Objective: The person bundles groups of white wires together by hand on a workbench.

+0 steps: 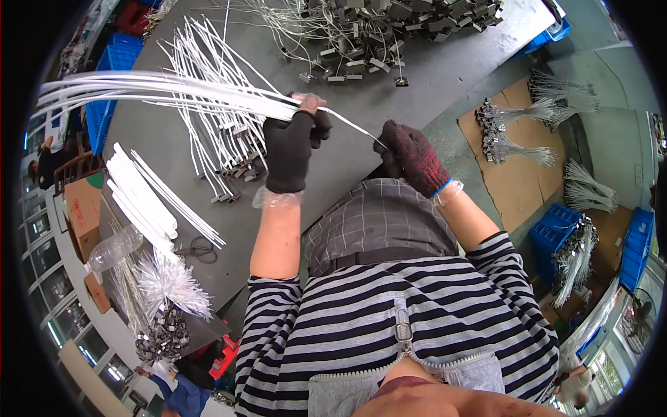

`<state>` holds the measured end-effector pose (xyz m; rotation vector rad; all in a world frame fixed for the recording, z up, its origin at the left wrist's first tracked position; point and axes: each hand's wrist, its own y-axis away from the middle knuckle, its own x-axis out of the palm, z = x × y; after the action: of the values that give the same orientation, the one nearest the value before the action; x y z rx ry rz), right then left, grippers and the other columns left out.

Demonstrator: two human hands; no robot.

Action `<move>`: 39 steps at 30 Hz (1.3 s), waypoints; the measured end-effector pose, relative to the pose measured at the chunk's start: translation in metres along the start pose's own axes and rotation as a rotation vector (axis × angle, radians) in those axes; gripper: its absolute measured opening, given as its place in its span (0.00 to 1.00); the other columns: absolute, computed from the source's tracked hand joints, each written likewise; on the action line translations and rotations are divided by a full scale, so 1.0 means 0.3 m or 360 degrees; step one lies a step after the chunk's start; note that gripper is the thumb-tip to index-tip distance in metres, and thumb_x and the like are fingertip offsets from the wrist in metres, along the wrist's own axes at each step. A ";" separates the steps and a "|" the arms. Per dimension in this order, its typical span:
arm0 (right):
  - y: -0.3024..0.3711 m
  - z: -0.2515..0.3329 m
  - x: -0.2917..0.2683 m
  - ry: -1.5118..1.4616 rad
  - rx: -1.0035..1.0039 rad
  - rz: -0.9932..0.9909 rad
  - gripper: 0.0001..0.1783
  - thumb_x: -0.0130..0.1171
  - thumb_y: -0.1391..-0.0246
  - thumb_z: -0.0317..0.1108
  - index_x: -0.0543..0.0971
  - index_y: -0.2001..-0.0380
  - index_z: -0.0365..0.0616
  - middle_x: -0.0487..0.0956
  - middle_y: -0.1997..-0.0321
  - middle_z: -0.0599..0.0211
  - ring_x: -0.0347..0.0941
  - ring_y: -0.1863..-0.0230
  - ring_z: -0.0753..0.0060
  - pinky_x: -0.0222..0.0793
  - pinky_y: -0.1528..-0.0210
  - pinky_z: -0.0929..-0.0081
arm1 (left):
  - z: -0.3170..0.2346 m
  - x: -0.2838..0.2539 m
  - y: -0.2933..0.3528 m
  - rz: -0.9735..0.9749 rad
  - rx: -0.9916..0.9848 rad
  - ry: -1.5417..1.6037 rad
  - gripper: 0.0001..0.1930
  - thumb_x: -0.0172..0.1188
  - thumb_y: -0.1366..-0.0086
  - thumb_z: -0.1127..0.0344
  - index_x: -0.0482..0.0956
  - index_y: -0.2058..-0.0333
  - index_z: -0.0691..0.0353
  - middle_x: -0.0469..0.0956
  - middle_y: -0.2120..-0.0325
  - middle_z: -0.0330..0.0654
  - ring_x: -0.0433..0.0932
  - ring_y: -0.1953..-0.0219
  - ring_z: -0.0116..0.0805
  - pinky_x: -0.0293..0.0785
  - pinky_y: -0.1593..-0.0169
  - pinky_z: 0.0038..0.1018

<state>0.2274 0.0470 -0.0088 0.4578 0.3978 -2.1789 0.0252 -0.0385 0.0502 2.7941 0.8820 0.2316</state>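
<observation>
The left hand (292, 142) is clenching a bundle of white tubes (160, 90) above the worktop (417, 76); the right hand (411, 154) is pinching one thin wire (351, 124) taut. Tugging harder could scatter the fanned bundle toward the worktop's left edge.

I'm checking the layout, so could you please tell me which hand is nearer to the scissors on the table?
Left. The left hand, gripping the white tubes, is above and right of the scissors; the right hand is farther right.
</observation>
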 end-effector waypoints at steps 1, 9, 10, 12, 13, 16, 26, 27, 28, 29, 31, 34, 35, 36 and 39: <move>0.010 -0.011 0.008 -0.0002 -0.0002 0.0002 0.19 0.43 0.34 0.43 0.79 0.61 0.41 0.71 0.81 0.72 0.63 0.83 0.82 0.60 0.79 0.79 | -0.008 0.022 0.008 -0.0071 0.0027 -0.0004 0.12 0.57 0.33 0.59 0.79 0.68 0.61 0.74 0.83 0.33 0.69 0.83 0.20 0.58 0.80 0.16; -0.102 0.160 0.047 -0.1581 0.1141 0.0295 0.33 0.35 0.35 0.62 0.76 0.50 0.46 0.76 0.69 0.72 0.71 0.77 0.79 0.57 0.80 0.82 | 0.066 -0.006 0.018 0.0051 -0.0129 0.0116 0.10 0.59 0.35 0.66 0.79 0.73 0.64 0.74 0.86 0.37 0.70 0.87 0.22 0.62 0.82 0.19; -0.121 0.146 0.054 -0.1742 0.1061 0.0438 0.31 0.41 0.36 0.60 0.75 0.48 0.45 0.77 0.64 0.70 0.74 0.74 0.78 0.62 0.79 0.81 | 0.035 -0.045 0.019 0.0016 -0.0192 -0.0042 0.12 0.59 0.35 0.63 0.79 0.74 0.65 0.74 0.86 0.37 0.70 0.86 0.23 0.63 0.82 0.20; -0.169 0.125 0.092 -0.1392 0.1006 0.0394 0.29 0.45 0.37 0.58 0.75 0.48 0.44 0.78 0.63 0.69 0.75 0.73 0.78 0.65 0.77 0.80 | 0.076 -0.192 -0.029 -0.0137 -0.0215 -0.0080 0.13 0.59 0.36 0.60 0.80 0.73 0.65 0.73 0.86 0.35 0.69 0.86 0.22 0.63 0.82 0.20; -0.192 0.100 0.105 -0.1048 0.0953 0.0327 0.28 0.49 0.38 0.55 0.75 0.48 0.43 0.79 0.63 0.67 0.76 0.72 0.77 0.68 0.76 0.79 | 0.084 -0.272 -0.057 -0.0216 -0.0150 -0.0061 0.13 0.60 0.38 0.60 0.80 0.74 0.64 0.73 0.86 0.35 0.69 0.86 0.21 0.63 0.82 0.21; -0.301 0.090 0.059 -0.0528 0.0945 0.0614 0.22 0.54 0.40 0.47 0.76 0.51 0.42 0.80 0.66 0.71 0.77 0.71 0.79 0.71 0.72 0.81 | 0.145 -0.626 -0.070 -0.0927 -0.0019 -0.0846 0.18 0.58 0.37 0.55 0.79 0.71 0.68 0.74 0.86 0.39 0.72 0.85 0.30 0.65 0.79 0.30; -0.690 -0.140 0.222 0.1579 -0.0342 -0.0045 0.07 0.56 0.57 0.29 0.81 0.75 0.41 0.80 0.67 0.48 0.79 0.63 0.50 0.74 0.65 0.58 | 0.205 -0.235 -0.376 -0.0702 -0.0001 -0.0244 0.12 0.55 0.39 0.60 0.81 0.75 0.60 0.80 0.78 0.43 0.79 0.73 0.32 0.71 0.71 0.29; -0.699 -0.108 0.248 0.1561 -0.0391 -0.0028 0.07 0.56 0.57 0.29 0.81 0.75 0.41 0.80 0.67 0.48 0.79 0.63 0.50 0.74 0.65 0.58 | 0.280 -0.269 -0.420 -0.0552 -0.0112 -0.0384 0.14 0.54 0.39 0.58 0.82 0.71 0.62 0.82 0.77 0.47 0.82 0.72 0.35 0.74 0.69 0.31; -0.689 -0.104 0.241 0.1527 -0.0335 0.0062 0.07 0.55 0.57 0.29 0.81 0.76 0.41 0.80 0.68 0.49 0.79 0.64 0.50 0.75 0.65 0.58 | 0.323 -0.265 -0.420 -0.0525 0.0298 -0.1022 0.17 0.51 0.38 0.57 0.82 0.68 0.64 0.82 0.76 0.47 0.81 0.76 0.36 0.74 0.70 0.33; -0.677 -0.094 0.233 0.1485 -0.0293 0.0149 0.06 0.55 0.57 0.28 0.81 0.77 0.41 0.80 0.69 0.49 0.80 0.65 0.50 0.75 0.66 0.58 | 0.364 -0.291 -0.407 -0.0537 0.0297 -0.1021 0.17 0.51 0.38 0.57 0.82 0.68 0.64 0.82 0.76 0.47 0.81 0.76 0.36 0.74 0.70 0.33; -0.612 -0.120 0.196 0.1399 -0.0350 0.0126 0.07 0.55 0.56 0.29 0.81 0.75 0.41 0.81 0.70 0.49 0.80 0.67 0.48 0.75 0.67 0.57 | 0.414 -0.353 -0.366 -0.0381 0.0167 -0.0846 0.15 0.51 0.37 0.60 0.80 0.64 0.67 0.82 0.75 0.49 0.81 0.78 0.36 0.75 0.72 0.32; -0.517 -0.134 0.142 0.1443 -0.0263 0.0271 0.08 0.58 0.54 0.35 0.79 0.68 0.46 0.79 0.69 0.54 0.77 0.66 0.48 0.73 0.65 0.57 | 0.302 -0.355 -0.284 -0.0438 -0.0226 0.0120 0.12 0.49 0.33 0.68 0.69 0.53 0.66 0.80 0.76 0.49 0.79 0.80 0.35 0.73 0.77 0.26; -0.499 -0.114 0.130 0.1358 -0.0220 0.0253 0.09 0.58 0.53 0.35 0.78 0.68 0.46 0.79 0.68 0.55 0.77 0.65 0.49 0.73 0.65 0.57 | 0.288 -0.378 -0.257 -0.0463 -0.0201 0.0161 0.11 0.48 0.32 0.68 0.69 0.54 0.65 0.80 0.76 0.48 0.79 0.81 0.33 0.72 0.78 0.26; -0.494 -0.095 0.119 0.1275 -0.0161 0.0225 0.09 0.58 0.53 0.35 0.78 0.67 0.46 0.79 0.68 0.55 0.77 0.64 0.50 0.72 0.64 0.57 | 0.227 -0.367 -0.239 -0.0537 -0.0167 0.0108 0.10 0.48 0.32 0.66 0.70 0.57 0.64 0.80 0.76 0.47 0.78 0.81 0.32 0.70 0.80 0.25; -0.497 -0.002 0.093 0.1439 -0.0030 0.0360 0.10 0.56 0.51 0.33 0.79 0.64 0.45 0.80 0.62 0.54 0.77 0.58 0.50 0.73 0.57 0.57 | 0.170 -0.371 -0.180 -0.0827 0.0064 0.0168 0.11 0.48 0.31 0.62 0.72 0.63 0.64 0.79 0.78 0.44 0.78 0.80 0.31 0.68 0.79 0.22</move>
<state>0.0922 0.1155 -0.0039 1.4043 0.7961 -1.6407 -0.0839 -0.0672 -0.0217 2.4895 1.6052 0.2778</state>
